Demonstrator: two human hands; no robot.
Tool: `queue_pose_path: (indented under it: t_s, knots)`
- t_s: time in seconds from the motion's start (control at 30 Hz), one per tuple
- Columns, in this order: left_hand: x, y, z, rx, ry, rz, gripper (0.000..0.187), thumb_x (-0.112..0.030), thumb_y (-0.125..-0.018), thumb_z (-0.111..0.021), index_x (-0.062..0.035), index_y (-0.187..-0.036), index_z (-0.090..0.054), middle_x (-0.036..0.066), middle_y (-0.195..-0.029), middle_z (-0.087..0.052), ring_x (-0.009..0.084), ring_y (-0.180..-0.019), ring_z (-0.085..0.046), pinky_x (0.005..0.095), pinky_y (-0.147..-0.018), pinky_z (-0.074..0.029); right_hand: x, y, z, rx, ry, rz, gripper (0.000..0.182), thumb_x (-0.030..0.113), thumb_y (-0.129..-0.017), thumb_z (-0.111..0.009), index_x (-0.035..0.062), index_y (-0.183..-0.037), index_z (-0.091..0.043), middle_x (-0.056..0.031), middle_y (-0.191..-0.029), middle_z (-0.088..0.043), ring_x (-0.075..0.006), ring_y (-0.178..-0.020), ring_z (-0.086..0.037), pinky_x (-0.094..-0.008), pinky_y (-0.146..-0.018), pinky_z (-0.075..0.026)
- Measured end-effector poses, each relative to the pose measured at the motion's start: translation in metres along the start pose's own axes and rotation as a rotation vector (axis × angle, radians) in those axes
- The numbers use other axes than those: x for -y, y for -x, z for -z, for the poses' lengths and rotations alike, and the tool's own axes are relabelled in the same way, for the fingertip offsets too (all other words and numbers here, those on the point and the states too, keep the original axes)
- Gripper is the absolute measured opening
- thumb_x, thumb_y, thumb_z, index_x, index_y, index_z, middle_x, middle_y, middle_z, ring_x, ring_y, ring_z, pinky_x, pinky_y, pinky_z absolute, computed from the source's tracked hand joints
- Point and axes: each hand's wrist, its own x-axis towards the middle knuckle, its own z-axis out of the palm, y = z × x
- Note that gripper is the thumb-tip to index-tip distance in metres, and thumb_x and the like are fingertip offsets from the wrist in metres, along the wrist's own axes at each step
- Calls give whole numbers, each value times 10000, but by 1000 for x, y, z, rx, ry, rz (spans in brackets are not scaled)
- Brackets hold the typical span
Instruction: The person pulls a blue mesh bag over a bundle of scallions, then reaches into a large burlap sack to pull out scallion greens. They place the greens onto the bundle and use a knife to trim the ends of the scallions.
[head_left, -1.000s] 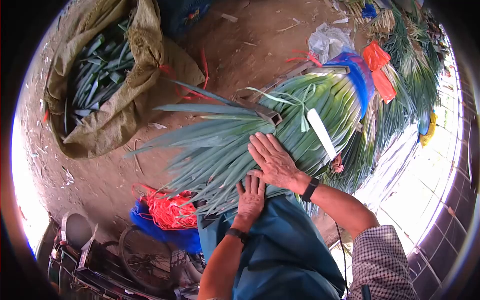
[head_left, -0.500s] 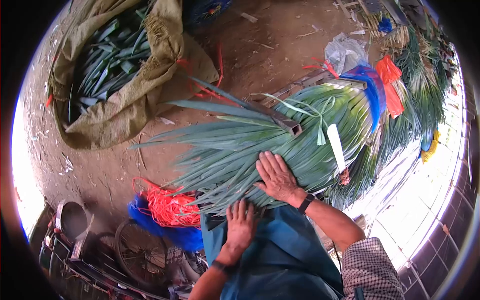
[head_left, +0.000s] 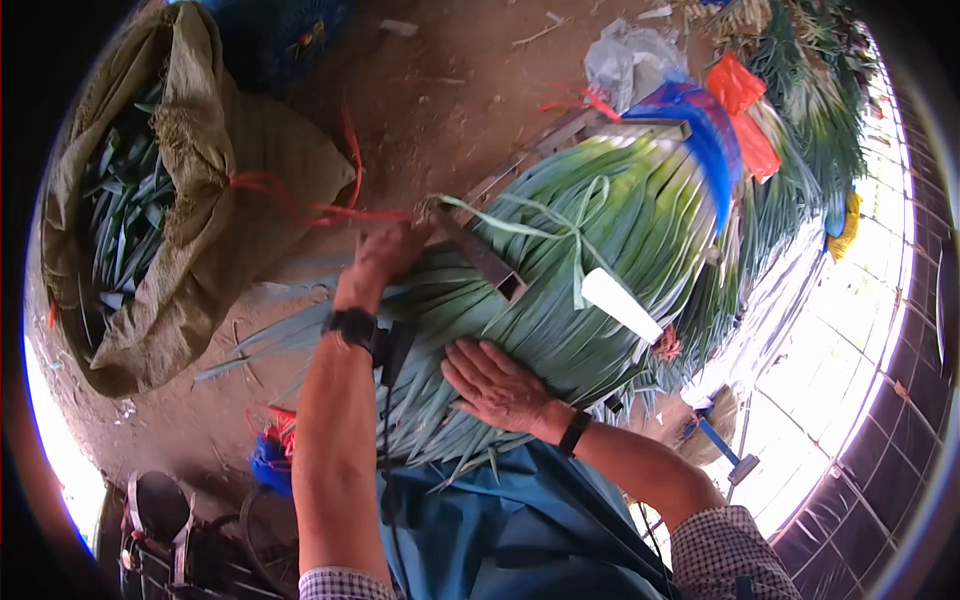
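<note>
A large heap of leeks or green onions [head_left: 600, 210] lies in front of me, green leaves toward the left. My right hand [head_left: 497, 388] rests flat on the leaves, fingers spread. Over the far side of the leaf ends reaches my left hand [head_left: 388, 252], beside a rusty square metal tube [head_left: 485, 258] and red string [head_left: 365, 213]; its fingers are smeared by motion, and I cannot tell what they hold. A pale green tie [head_left: 578, 228] sits loosely knotted on the heap. Near it lies a knife [head_left: 620, 305] with a pale blade and wrapped handle.
An open burlap sack [head_left: 190, 270] of cut green leaves stands at left. Blue plastic [head_left: 715, 150], an orange bag [head_left: 745, 115] and more bundles [head_left: 820, 110] lie at upper right. A wheeled frame [head_left: 170, 530] is at lower left.
My left hand has moved from the near leaf edge across to the far side, by the red string. The right hand still presses on the leaves. The whole view has shifted.
</note>
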Motion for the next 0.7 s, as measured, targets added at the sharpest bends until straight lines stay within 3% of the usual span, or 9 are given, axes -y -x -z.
queue_pose_path:
  t_s: [0.07,0.1,0.37,0.5,0.53,0.57,0.6,0.7]
  knots:
    - [-8,40,-17,199,204,364,675,-580,-988,-364,-11,-1195,-662,286,-1246,-613,464,-1178,-564,499,-1036,-421,2,1,-9,15,-22,5,637,486,-939,-527,51,-1402,-482,-123,-1470,-446,-293,-1418,-343,-472,-1205,-178]
    - [-3,52,-27,232,249,441,764,-682,-961,-294,-86,-1320,-612,259,-1375,-537,410,-1318,-483,462,-1118,-346,2,0,-8,18,-25,8,628,484,-940,-527,51,-1392,-492,-120,-1451,-460,-290,-1407,-352,-474,-1202,-182]
    - [-40,123,2,93,406,544,760,-664,-978,-248,-79,-1241,-655,256,-1343,-569,399,-1302,-508,530,-1108,-339,7,-1,-12,32,-105,-39,570,443,-941,-554,39,-1343,-530,-149,-1375,-498,-317,-1371,-368,-476,-1193,-198]
    - [-49,135,-36,-274,249,526,516,-455,-1032,-351,-93,-1196,-679,201,-1106,-693,371,-1115,-618,526,-1006,-387,4,-9,-5,43,-145,-29,547,400,-922,-577,-2,-1291,-545,-173,-1315,-531,-337,-1326,-418,-479,-1182,-225]
    - [-52,131,-64,-535,144,531,408,-341,-1024,-414,-70,-1127,-701,163,-970,-707,346,-981,-636,494,-943,-408,4,-10,4,74,-148,-20,539,388,-920,-575,-12,-1280,-544,-175,-1310,-532,-338,-1322,-423,-477,-1179,-232]
    - [-54,127,-69,-626,156,532,399,-332,-1021,-424,-63,-1111,-704,162,-963,-705,344,-965,-634,488,-947,-404,5,-6,15,126,-159,-24,532,376,-918,-573,-21,-1270,-543,-177,-1305,-534,-339,-1317,-428,-474,-1177,-239]
    - [-57,129,-78,-699,176,535,389,-323,-1017,-433,-57,-1095,-706,162,-955,-703,341,-948,-632,481,-952,-401,9,-6,26,50,-284,-74,506,265,-827,-686,-35,-1214,-557,-188,-1260,-544,-361,-1269,-462,-517,-1150,-275]
    - [-62,128,-93,-828,237,523,357,-282,-1006,-455,-39,-1067,-709,156,-929,-692,337,-903,-618,464,-964,-388,12,-8,60,25,-325,-88,483,217,-840,-679,-48,-1224,-552,-186,-1270,-555,-345,-1298,-460,-482,-1153,-290]
